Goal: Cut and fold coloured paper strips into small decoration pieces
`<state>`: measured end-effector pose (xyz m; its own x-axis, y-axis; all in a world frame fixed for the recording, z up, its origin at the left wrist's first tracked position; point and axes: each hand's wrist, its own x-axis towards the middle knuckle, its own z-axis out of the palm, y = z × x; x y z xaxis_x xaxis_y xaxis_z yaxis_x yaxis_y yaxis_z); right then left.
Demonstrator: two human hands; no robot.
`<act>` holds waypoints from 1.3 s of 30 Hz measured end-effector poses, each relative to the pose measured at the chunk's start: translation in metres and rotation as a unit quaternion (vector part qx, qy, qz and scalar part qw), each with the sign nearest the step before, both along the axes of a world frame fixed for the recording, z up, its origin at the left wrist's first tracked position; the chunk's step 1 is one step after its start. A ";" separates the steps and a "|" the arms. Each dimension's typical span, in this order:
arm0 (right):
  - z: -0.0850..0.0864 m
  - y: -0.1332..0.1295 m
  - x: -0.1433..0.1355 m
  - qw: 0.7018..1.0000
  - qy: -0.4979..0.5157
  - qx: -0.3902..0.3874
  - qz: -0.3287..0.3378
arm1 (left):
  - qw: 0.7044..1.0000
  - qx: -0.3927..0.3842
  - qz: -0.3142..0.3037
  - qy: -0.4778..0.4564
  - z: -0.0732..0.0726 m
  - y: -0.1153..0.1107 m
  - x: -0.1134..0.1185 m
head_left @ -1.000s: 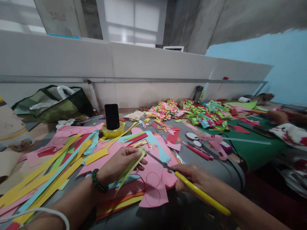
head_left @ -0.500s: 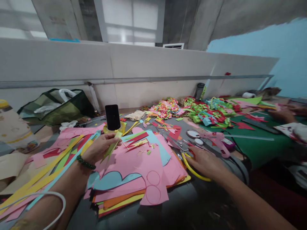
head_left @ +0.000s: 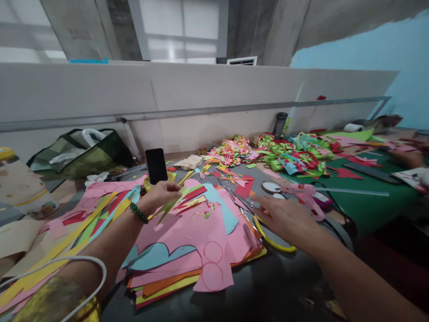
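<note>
Green paper sliver [head_left: 170,205] sits pinched in the left hand [head_left: 160,194] at eleven o'clock, lifted off the pink sheets [head_left: 187,232]; the right hand [head_left: 284,219], fingers spread, covers the scissors [head_left: 264,228] at three o'clock.

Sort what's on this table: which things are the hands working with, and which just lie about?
In hand:
left hand pinching a green paper strip
right hand open over the yellow-handled scissors
pink sheet stack

Lying about:
phone
mesh bag
pink glue gun
paper flower pile

Green bead bracelet [head_left: 139,213] (left wrist), both forearms bare
</note>
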<state>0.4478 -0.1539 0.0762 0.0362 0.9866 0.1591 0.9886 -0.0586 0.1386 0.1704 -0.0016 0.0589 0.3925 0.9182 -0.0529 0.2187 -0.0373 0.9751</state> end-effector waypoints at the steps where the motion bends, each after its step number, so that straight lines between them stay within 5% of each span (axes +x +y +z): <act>1: 0.008 0.003 -0.009 1.000 0.013 0.004 0.027 | 1.000 0.000 0.004 -0.005 0.003 0.004 -0.001; 5: 0.032 0.032 -0.045 0.991 0.065 0.009 0.113 | 0.999 -0.032 0.004 -0.037 0.003 0.013 -0.007; 8: 0.033 0.071 -0.070 0.977 0.139 0.015 0.159 | 0.996 -0.057 -0.003 -0.066 -0.008 0.013 -0.007; 14: -0.005 0.133 -0.101 0.877 0.442 0.022 0.189 | 0.992 -0.067 -0.040 -0.096 -0.020 0.006 0.000; 20: -0.026 0.143 -0.100 0.837 0.510 -0.007 0.196 | 0.993 -0.066 -0.060 -0.079 -0.021 0.009 -0.006; 24: -0.032 0.150 -0.093 0.853 0.486 0.003 0.188 | 0.993 -0.064 -0.069 -0.071 -0.021 0.015 -0.011; 31: -0.041 0.164 -0.062 0.927 0.342 -0.005 0.157 | 0.993 -0.055 0.019 -0.099 -0.023 0.025 -0.015; 39: -0.041 0.161 -0.060 0.933 0.286 -0.101 0.193 | 0.990 -0.062 0.042 -0.117 -0.025 0.030 -0.018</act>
